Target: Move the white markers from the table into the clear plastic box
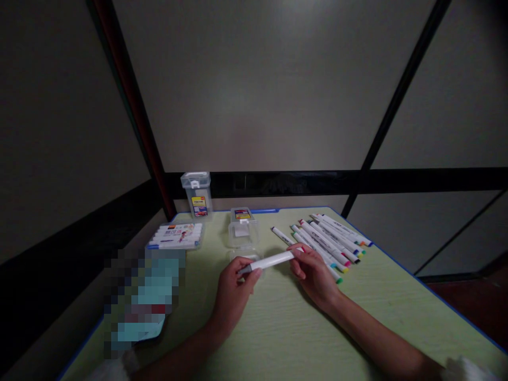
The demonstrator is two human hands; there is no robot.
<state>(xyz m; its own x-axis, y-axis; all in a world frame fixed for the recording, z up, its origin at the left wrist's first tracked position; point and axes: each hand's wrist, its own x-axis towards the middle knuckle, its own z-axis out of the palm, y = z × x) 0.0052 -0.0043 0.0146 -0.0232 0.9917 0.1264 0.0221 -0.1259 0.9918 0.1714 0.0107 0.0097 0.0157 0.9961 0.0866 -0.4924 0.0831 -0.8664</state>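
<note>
A white marker point(272, 261) is held crosswise above the table between both hands. My left hand point(236, 288) pinches its grey end. The fingers of my right hand point(313, 272) close round the other end, where a bit of red shows. Beyond my right hand several white markers point(329, 241) with coloured ends lie spread in a loose row, and one marker point(281, 235) with a dark end lies apart at their left. Past my left hand, a clear plastic box point(243, 230) lies on its side; its lid point(238, 255) is partly hidden by the hand.
An upright clear box point(197, 196) with a yellow label stands at the back left. In front of it lies a flat case of white pens point(177, 235). A blurred-out teal item point(154, 296) is at the left edge of the green table point(278, 338). Wall panels rise behind.
</note>
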